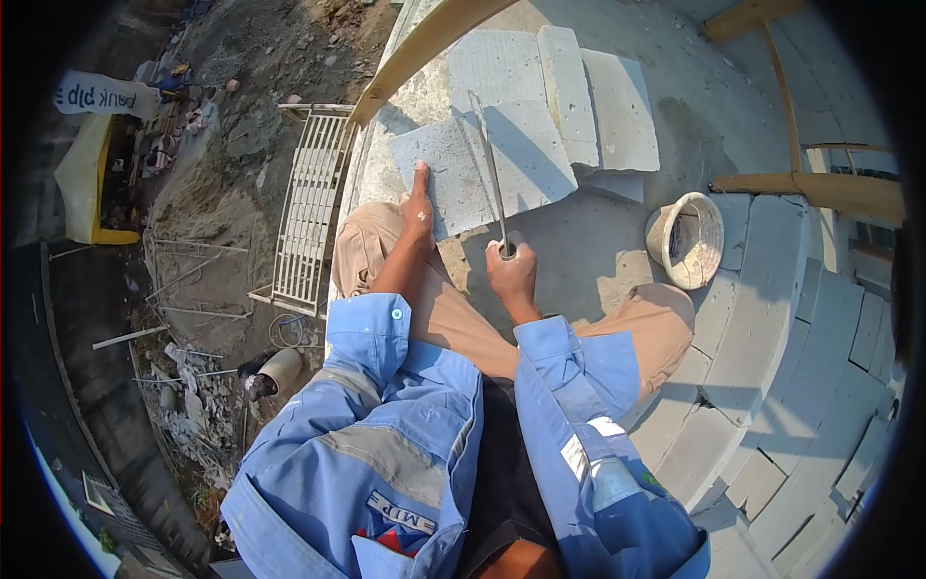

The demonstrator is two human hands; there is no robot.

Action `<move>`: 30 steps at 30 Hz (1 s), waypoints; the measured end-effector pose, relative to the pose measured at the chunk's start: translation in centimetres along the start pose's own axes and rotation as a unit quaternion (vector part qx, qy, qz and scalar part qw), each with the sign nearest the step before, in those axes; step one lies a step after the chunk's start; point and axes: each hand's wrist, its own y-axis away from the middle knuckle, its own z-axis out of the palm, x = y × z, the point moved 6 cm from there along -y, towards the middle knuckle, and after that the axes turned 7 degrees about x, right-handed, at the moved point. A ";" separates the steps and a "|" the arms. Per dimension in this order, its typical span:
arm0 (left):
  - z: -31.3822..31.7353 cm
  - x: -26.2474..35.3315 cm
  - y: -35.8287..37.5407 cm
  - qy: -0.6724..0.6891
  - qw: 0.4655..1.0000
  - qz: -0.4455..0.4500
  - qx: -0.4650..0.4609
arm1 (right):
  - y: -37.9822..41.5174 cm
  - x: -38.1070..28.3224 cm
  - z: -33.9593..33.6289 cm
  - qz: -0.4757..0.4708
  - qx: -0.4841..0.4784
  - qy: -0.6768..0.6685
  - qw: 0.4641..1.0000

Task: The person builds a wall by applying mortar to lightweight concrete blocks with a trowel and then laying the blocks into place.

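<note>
My right hand (512, 274) is closed around the handle of a hand saw (493, 172). Its narrow blade points away from me and lies across a light grey aerated concrete block (529, 157), next to a cut line. To the left of the blade, my left hand (417, 211) grips the near left edge of the block's left part (440, 166), thumb on top and the other fingers mostly hidden. More grey blocks (497, 66) lie just beyond, and one leans on edge (567, 95) at their right.
A dusty bucket (696, 241) stands at my right beside a block wall (743, 323). Wooden beams (429, 53) cross above the blocks and at the right. To the left the floor edge drops to lower ground, with a metal rack (313, 203) and a person (275, 373) below.
</note>
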 end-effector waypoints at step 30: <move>0.0 0.1 0.2 -0.003 1.000 0.000 0.020 | 0.6 -1.7 -1.0 -0.063 0.048 -0.069 0.994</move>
